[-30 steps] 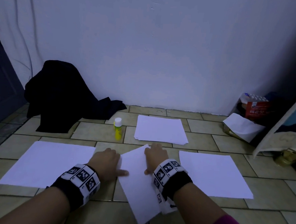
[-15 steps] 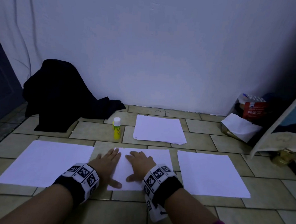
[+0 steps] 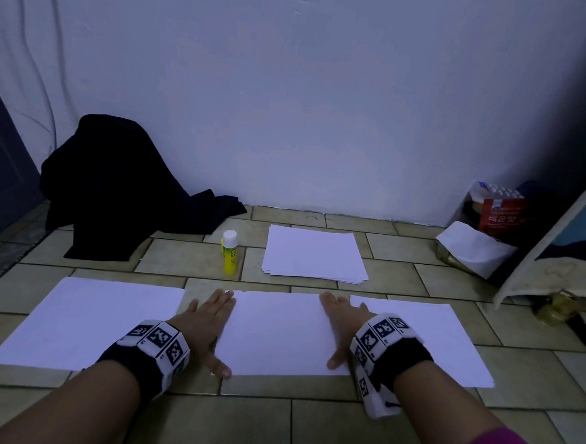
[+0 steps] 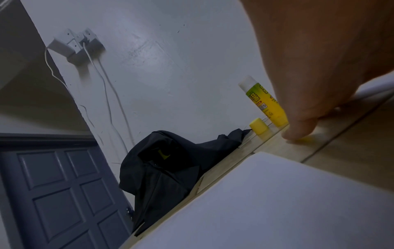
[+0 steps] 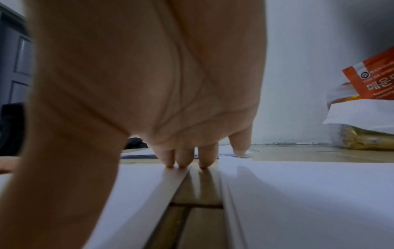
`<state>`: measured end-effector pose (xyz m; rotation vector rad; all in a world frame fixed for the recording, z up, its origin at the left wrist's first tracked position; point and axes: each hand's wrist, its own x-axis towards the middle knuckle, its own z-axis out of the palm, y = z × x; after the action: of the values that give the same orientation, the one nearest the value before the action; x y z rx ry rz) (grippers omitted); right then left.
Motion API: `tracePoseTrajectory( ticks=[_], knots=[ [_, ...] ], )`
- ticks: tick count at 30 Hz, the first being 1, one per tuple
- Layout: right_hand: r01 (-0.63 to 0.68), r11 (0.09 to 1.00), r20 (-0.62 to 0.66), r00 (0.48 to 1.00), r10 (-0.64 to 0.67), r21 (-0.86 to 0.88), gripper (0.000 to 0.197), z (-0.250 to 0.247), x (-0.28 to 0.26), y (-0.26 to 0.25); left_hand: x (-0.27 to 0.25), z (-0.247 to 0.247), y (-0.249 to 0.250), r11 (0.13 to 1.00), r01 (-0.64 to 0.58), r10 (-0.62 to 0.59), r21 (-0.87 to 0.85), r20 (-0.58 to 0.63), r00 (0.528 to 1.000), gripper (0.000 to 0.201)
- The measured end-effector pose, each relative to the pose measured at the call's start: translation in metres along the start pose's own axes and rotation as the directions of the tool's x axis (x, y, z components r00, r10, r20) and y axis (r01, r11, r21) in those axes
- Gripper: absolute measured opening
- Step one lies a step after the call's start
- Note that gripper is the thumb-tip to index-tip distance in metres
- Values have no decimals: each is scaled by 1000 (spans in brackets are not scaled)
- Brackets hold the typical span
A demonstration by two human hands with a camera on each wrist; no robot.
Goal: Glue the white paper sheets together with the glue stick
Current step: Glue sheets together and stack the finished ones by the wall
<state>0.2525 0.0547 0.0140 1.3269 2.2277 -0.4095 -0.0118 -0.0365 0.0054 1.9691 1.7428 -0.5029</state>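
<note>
Hands flat on the tiled floor (image 3: 323, 426), nearest things in view. Left hand (image 3: 210, 323) lies with fingers straight and together along the left edge of the middle sheet (image 3: 278, 334), thumb out across its near-left corner; nothing held. Right hand (image 3: 342, 322) lies the same way on the sheet's right edge, fingers straight, thumb toward the near-right corner; nothing held. Right wrist view shows its fingertips (image 5: 183, 161) partly on the middle sheet, partly over the strip of bare floor that parts it from the right sheet (image 3: 425, 339).

Three sheets in a row, long sides running left to right: left sheet (image 3: 90, 322), middle, right. None touching; narrow gaps of tile between them. Looks like laying out, no glue on yet, as far as can be told.

Beyond the row: glue stick (image 3: 229, 252), upright, white cap on, standing past the gap between left and middle sheets. It lies forward and slightly right of the left hand's fingertips, much nearer that hand than the right. Left wrist view shows a small yellow piece (image 4: 259, 126) beside it; cannot tell what. Paper stack (image 3: 313, 254) just right of the glue stick, ahead of the middle sheet.

Judgement: next reach is straight forward, left hand best placed; upright axis calls for a grip round the barrel.

Far: dark cloth (image 3: 122, 190) heaped against the wall, left.
</note>
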Motion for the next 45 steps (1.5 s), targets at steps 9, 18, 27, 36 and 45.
tracePoseTrajectory(
  ticks=[9, 18, 27, 36, 45],
  knots=[
    [-79, 990, -11, 997, 80, 114, 139, -9, -12, -4, 2, -2, -2, 999, 44, -44, 9, 41, 998, 141],
    [32, 927, -97, 995, 5, 373, 148, -7, -11, 5, 5, 2, -8, 1000, 7, -7, -5, 32, 999, 164],
    [213, 695, -338, 940, 46, 687, 54, 14, -29, 1, 7, 6, -7, 999, 34, -34, 21, 9, 999, 151],
    [235, 605, -294, 956, -2, 761, 46, 11, -45, 14, 10, 4, -6, 997, 67, -67, 24, 25, 997, 132],
    [333, 517, -426, 902, 69, 789, 50, -21, -51, 35, 10, 6, -4, 996, 72, -73, -59, -16, 997, 110]
  ],
)
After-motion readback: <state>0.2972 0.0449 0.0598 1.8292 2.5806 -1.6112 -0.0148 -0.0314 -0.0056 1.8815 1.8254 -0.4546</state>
